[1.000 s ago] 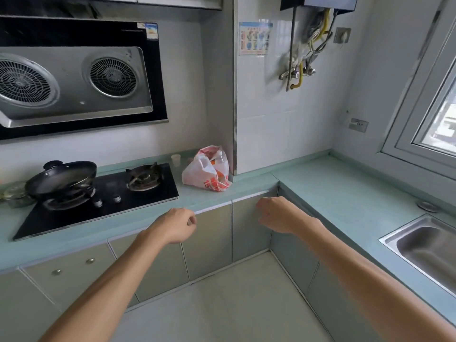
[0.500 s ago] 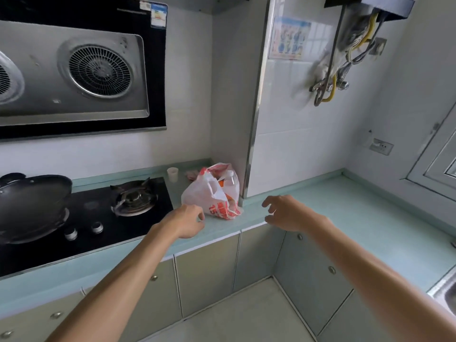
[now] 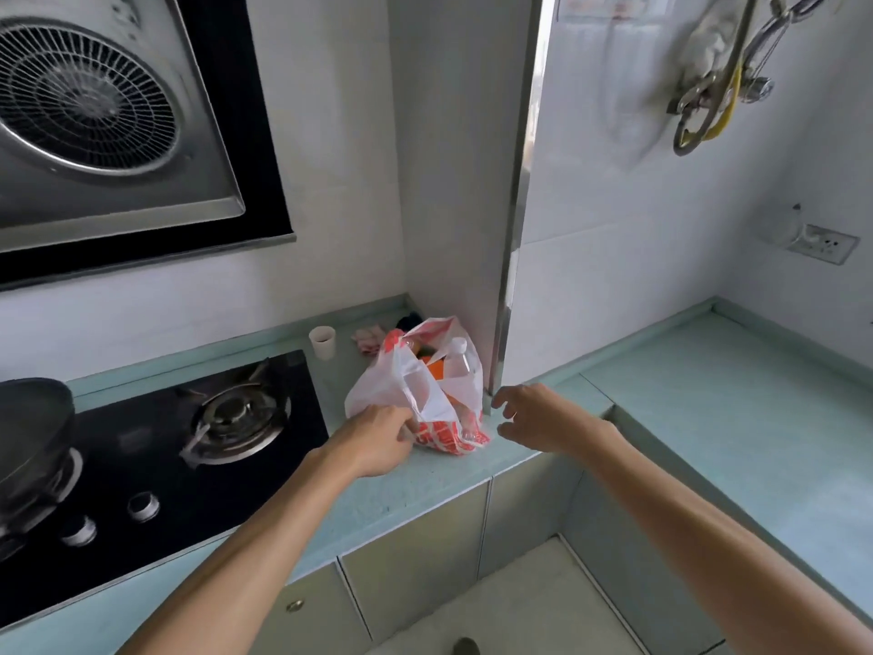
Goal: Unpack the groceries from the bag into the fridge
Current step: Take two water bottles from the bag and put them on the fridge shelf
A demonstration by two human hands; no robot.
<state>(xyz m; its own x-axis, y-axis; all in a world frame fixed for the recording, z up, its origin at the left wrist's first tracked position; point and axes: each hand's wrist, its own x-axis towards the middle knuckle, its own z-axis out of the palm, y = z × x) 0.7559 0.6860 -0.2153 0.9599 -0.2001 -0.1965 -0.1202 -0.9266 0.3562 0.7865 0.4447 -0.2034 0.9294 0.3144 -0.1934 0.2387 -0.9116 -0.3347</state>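
Limp, slippery bag (image 3: 415,390) on the surface (image 3: 425,486) — left hand (image 3: 378,442) pinches its near film, right hand (image 3: 536,418) spread alongside — likely best taken by both handle loops.

— Where's the plastic bag (image 3: 415,394)?
— On the countertop (image 3: 425,484), against the wall corner (image 3: 453,229), right of the gas hob (image 3: 165,456). A bottle (image 3: 457,359) stands in it.
— Behind it?
— A paper cup (image 3: 322,341), back left, by the wall.
— Hands?
— The left hand (image 3: 378,437) grips its near-left edge. The right hand (image 3: 538,418) hovers just right, apart. A pan (image 3: 33,418) sits on the hob's left burner.
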